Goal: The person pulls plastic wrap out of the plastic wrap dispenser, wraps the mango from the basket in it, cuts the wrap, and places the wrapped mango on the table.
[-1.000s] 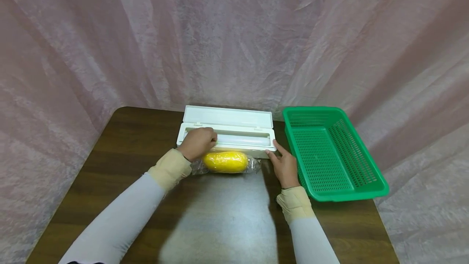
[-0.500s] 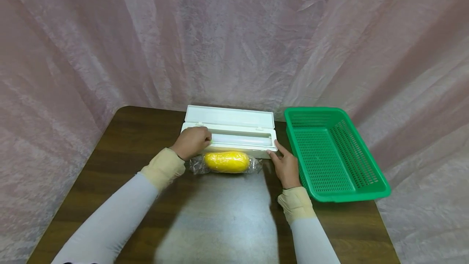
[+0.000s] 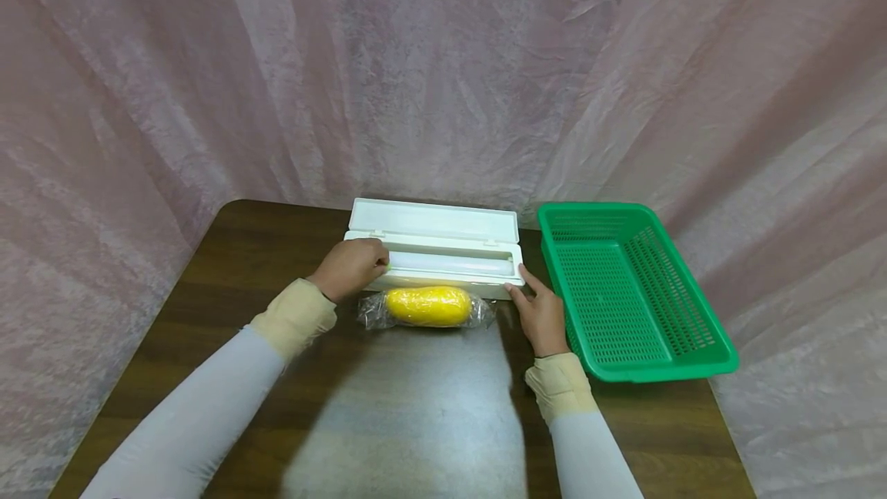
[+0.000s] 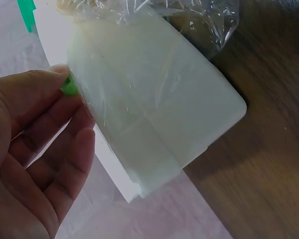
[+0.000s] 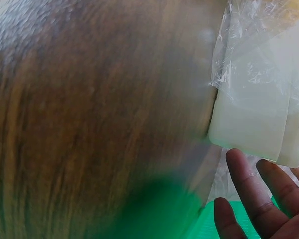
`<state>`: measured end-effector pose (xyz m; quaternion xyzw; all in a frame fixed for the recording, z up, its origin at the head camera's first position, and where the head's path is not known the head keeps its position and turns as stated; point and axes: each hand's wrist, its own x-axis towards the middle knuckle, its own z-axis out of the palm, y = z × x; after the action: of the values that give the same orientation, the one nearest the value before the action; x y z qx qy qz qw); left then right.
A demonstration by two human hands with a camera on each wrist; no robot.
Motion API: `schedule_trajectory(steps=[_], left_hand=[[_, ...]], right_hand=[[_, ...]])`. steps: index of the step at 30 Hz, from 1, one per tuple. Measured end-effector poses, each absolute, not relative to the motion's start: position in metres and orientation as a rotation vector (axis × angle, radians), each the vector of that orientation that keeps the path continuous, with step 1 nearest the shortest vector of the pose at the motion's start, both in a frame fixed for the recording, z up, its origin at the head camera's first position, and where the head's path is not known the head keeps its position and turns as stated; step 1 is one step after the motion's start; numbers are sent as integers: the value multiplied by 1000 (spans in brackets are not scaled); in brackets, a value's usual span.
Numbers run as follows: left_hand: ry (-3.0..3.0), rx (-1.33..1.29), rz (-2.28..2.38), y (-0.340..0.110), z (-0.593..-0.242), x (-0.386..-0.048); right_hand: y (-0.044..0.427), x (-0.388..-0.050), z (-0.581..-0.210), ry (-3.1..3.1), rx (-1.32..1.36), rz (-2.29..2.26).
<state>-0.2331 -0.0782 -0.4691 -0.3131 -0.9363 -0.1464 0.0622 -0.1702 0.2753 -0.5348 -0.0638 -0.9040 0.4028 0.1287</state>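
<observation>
A white cling film dispenser (image 3: 478, 288) lies on the table with its lid (image 3: 433, 220) tipped back, showing a roll of film (image 3: 450, 262) inside. My left hand (image 3: 349, 268) is at its left front edge. Thumb and finger pinch a small green slide cutter (image 4: 69, 87) there. My right hand (image 3: 542, 319) holds the right end of the dispenser, thumb at the front and fingers by the end wall. Directly in front lies a yellow oblong item (image 3: 427, 306) wrapped in clear film, whose kind I cannot tell. Loose film (image 4: 209, 22) gathers at its ends.
To the right of my right hand stands a green perforated plastic basket (image 3: 658, 370), close to the dispenser's end. The wooden table (image 3: 235, 276) ends at the back against a pink curtain (image 3: 443, 83).
My left hand has slid leftward along the dispenser's front edge with the cutter, exposing more of the roll. The right hand stays at the right end.
</observation>
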Motion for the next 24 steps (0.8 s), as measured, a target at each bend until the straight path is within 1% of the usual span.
schedule_trajectory(steps=[8, 17, 24], left_hand=[[-2832, -1001, -418, -86, -470, -235], [-2859, -1013, -389, -96, -467, -234], [-2830, -1011, -367, -110, -471, -236]], right_hand=[[275, -170, -535, -2620, -188, 1172], [274, -171, -535, -2624, -176, 1183], [276, -171, -535, -2604, -184, 1193]])
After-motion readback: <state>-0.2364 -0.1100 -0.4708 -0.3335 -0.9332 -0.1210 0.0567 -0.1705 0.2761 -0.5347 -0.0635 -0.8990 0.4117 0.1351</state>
